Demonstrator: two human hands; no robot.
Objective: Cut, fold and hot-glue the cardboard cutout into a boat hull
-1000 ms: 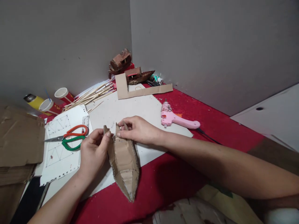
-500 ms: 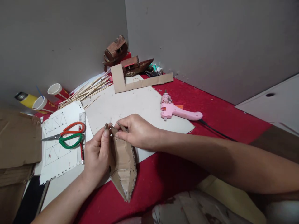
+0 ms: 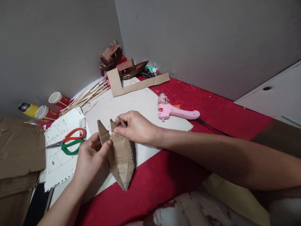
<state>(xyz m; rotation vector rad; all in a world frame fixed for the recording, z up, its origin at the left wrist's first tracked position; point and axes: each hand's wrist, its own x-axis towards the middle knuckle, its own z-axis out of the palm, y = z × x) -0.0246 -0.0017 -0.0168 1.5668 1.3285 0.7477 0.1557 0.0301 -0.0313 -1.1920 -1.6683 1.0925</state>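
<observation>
A small cardboard boat hull [image 3: 121,150] is held between my two hands, its pointed near end toward me. My left hand [image 3: 91,153] pinches its left side wall, thumb on the inner face and fingers behind. Above that thumb a pointed flap [image 3: 102,130] of the wall stands free. At the far end, my right hand [image 3: 135,127] is closed on the right wall and the end piece, whose narrow tips stick up past the fingers. A pink hot glue gun [image 3: 171,111] lies to the right of my right hand.
Orange-and-green-handled scissors [image 3: 72,141] lie on a drawn paper sheet [image 3: 63,171] at left. Behind are wooden sticks [image 3: 87,94], paper cups [image 3: 55,99], an L-shaped cardboard piece [image 3: 141,85] and two brown model boats [image 3: 134,69]. Cardboard sheets [image 3: 21,147] stand at far left.
My left hand has slid down from the far tips to the left wall's middle, and the left flap now stands apart from the end piece. The right hand keeps its grip.
</observation>
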